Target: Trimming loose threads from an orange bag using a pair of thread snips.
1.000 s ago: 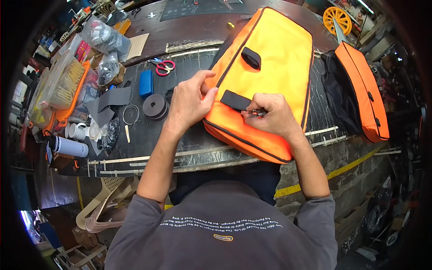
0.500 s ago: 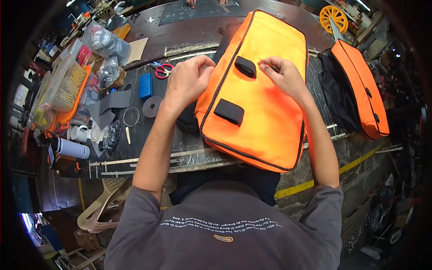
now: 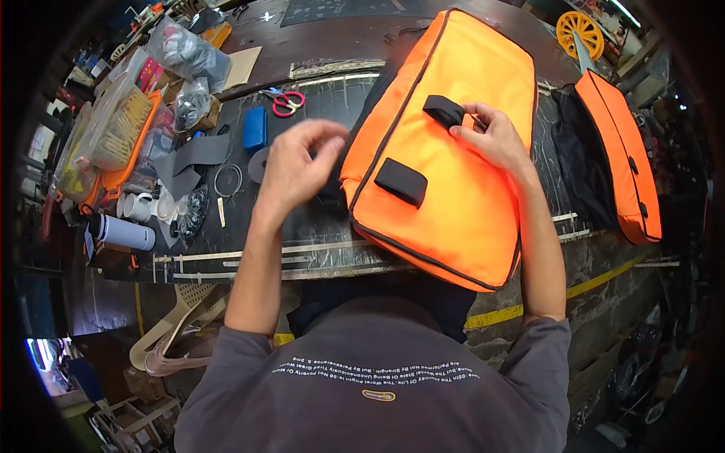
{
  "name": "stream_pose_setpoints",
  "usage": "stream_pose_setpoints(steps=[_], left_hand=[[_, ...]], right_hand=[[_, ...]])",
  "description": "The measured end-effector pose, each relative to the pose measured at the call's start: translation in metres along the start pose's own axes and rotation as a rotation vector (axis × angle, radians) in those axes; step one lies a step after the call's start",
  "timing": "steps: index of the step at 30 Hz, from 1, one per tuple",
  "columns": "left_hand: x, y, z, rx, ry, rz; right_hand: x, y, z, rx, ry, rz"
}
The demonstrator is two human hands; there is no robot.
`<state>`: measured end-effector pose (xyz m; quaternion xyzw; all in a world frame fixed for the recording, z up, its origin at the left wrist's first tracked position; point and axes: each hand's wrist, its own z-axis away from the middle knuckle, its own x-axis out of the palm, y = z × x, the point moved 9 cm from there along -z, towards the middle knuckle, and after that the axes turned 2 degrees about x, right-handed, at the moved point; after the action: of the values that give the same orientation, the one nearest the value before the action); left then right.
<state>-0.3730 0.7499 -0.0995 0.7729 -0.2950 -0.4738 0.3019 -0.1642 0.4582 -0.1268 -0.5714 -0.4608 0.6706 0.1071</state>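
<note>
An orange fabric bag (image 3: pixel 468 174) with black piping lies on the worktable, tilted across it. Two black strap loops stand up from its top face: a far loop (image 3: pixel 443 111) and a near loop (image 3: pixel 401 182). My right hand (image 3: pixel 495 140) rests over the bag at the right end of the far loop. Its thumb and fingers are pinched, and what lies between them is too small to make out. My left hand (image 3: pixel 302 162) hovers off the bag's left edge, fingers curved and thumb apart, with nothing seen in it.
Left on the table are red-handled scissors (image 3: pixel 287 104), a blue case (image 3: pixel 255 128), a coil of wire (image 3: pixel 228 180), a white bottle (image 3: pixel 124 232) and plastic tubs (image 3: pixel 121 140). Another orange and black bag (image 3: pixel 623 158) stands at right. A beige chair (image 3: pixel 177 328) is below the table edge.
My left hand has drawn back left, away from the bag's edge, its fingers loosening. My right hand has come closer to the far loop. The whole view has shifted slightly.
</note>
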Motion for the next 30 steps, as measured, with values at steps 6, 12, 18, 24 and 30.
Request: stream_pose_setpoints(steps=[6, 12, 18, 24, 30], left_hand=[[0.011, 0.024, 0.038, 0.03, -0.182, 0.216], [0.027, 0.013, 0.035, -0.122, -0.238, 0.281], [0.024, -0.002, 0.04, -0.075, -0.255, 0.255], [0.04, 0.009, 0.046, 0.038, -0.298, 0.324], [0.02, -0.022, 0.04, 0.012, 0.011, -0.056]], right_hand=[[-0.002, -0.029, 0.016, -0.077, 0.061, -0.023], [0.049, -0.154, 0.098, -0.324, -0.106, 0.225], [0.041, -0.129, 0.128, -0.212, -0.057, 0.264], [0.035, -0.109, 0.159, -0.139, 0.046, 0.377], [0.035, -0.103, 0.181, -0.072, 0.179, 0.382]])
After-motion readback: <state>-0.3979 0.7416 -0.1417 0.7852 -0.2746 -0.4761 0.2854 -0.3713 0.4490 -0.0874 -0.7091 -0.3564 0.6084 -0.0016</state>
